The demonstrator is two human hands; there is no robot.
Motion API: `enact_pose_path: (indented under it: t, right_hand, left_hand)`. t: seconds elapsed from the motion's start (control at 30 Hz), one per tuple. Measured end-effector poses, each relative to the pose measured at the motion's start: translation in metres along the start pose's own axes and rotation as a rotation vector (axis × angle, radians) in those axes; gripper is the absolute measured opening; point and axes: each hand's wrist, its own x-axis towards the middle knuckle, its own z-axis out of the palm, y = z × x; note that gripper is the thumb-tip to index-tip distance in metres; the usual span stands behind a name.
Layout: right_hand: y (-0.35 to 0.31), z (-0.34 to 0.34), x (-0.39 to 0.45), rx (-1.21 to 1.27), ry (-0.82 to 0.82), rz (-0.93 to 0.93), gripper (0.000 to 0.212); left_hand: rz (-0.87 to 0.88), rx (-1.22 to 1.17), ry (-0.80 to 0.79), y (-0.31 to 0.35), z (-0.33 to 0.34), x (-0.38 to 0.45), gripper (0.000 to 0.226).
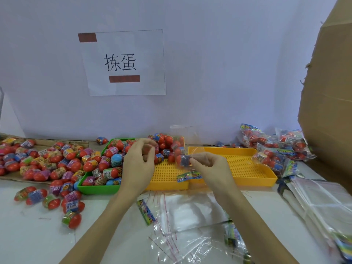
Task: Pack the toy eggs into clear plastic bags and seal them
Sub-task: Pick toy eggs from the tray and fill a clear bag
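Note:
A clear plastic bag [167, 147] filled with several red toy eggs is held up over the left yellow tray [167, 178]. My left hand [139, 162] pinches the bag's left side with curled fingers. My right hand [209, 166] pinches its lower right part, where a red egg with a blue wrapper [182, 160] shows. A colourful header card [189, 176] hangs below the bag. Loose toy eggs [57, 161] lie heaped on the table at the left and fill a green tray [95, 188].
A second yellow tray [245, 168] sits to the right. Sealed egg bags [276, 149] pile at the back right. Clear bags [190, 212] and a stack of them [323, 202] lie in front. A cardboard box [327, 92] stands at the right. A paper sign [125, 62] hangs on the wall.

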Motion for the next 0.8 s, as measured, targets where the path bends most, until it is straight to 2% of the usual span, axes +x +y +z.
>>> enact_pose_path:
  t: [0.1, 0.17, 0.23, 0.4, 0.53, 0.63, 0.7, 0.8]
  right_hand:
    - [0.001, -0.002, 0.003, 0.021, 0.085, 0.01, 0.006]
    - [0.0, -0.004, 0.004, 0.021, 0.126, 0.012, 0.009]
    - [-0.001, -0.006, 0.005, 0.013, 0.145, 0.014, 0.011]
    - [-0.003, -0.007, 0.008, 0.094, 0.132, 0.09, 0.007]
    - [-0.007, -0.007, 0.006, 0.176, 0.095, 0.14, 0.014]
    - [-0.01, -0.01, 0.006, 0.128, 0.028, 0.17, 0.017]
    - [-0.012, -0.012, 0.005, 0.06, -0.031, 0.16, 0.017]
    - [-0.014, -0.013, 0.001, -0.025, -0.133, 0.095, 0.017]
  left_hand:
    - [0.112, 0.471, -0.131, -0.012, -0.003, -0.002, 0.015]
    - [0.119, 0.672, -0.21, -0.014, -0.003, -0.005, 0.021]
    - [0.091, 0.764, -0.238, -0.013, -0.003, -0.005, 0.025]
    - [0.058, 0.798, -0.227, -0.011, -0.006, -0.004, 0.024]
    - [0.031, 0.783, -0.267, -0.01, -0.009, -0.002, 0.025]
    - [0.135, 0.726, -0.14, -0.007, -0.007, -0.003, 0.026]
    - [0.21, 0.556, -0.028, -0.002, -0.005, -0.003, 0.023]
    - [0.155, 0.039, 0.086, 0.011, -0.005, -0.002, 0.019]
